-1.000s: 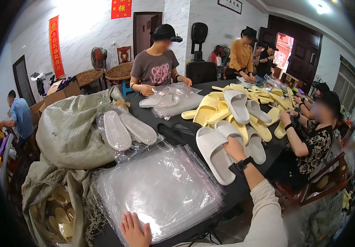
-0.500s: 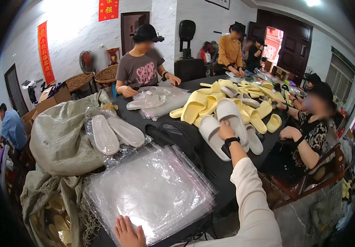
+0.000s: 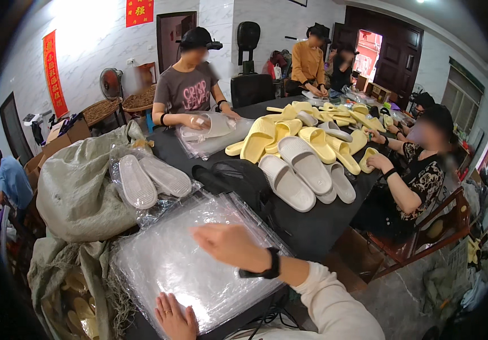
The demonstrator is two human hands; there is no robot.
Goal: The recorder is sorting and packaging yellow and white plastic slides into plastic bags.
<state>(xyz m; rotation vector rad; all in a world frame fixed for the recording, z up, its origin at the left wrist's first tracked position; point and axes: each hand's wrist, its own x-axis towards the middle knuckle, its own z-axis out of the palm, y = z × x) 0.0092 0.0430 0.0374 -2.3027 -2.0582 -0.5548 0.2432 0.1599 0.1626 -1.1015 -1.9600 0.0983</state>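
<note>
My left hand point(image 3: 176, 317) lies flat, fingers stretched, on the near edge of a stack of clear plastic bags point(image 3: 170, 260). Above the middle of that stack is my right hand point(image 3: 230, 246), smeared by motion; its fingers point left, and whether they are closed cannot be made out. No slipper shows in it. Beyond, to the right, two grey slippers point(image 3: 287, 184) lie side by side against a heap of yellow slippers point(image 3: 258, 137). At the stack's far left corner, a bagged pair of pale slippers point(image 3: 138, 182) rests soles up.
Bulging woven sacks point(image 3: 80, 195) stand at the left; the lower one holds yellow slippers. A black bag point(image 3: 235, 180) lies beyond the plastic stack. Across the dark table point(image 3: 329, 218), one co-worker point(image 3: 193, 88) handles a grey slipper and bag; another point(image 3: 425, 170) sits at right holding a yellow slipper.
My right hand has left the grey slipper and moved left and nearer, over the plastic bags. My left hand stays on the stack. The co-worker at right now has a hand on a yellow slipper.
</note>
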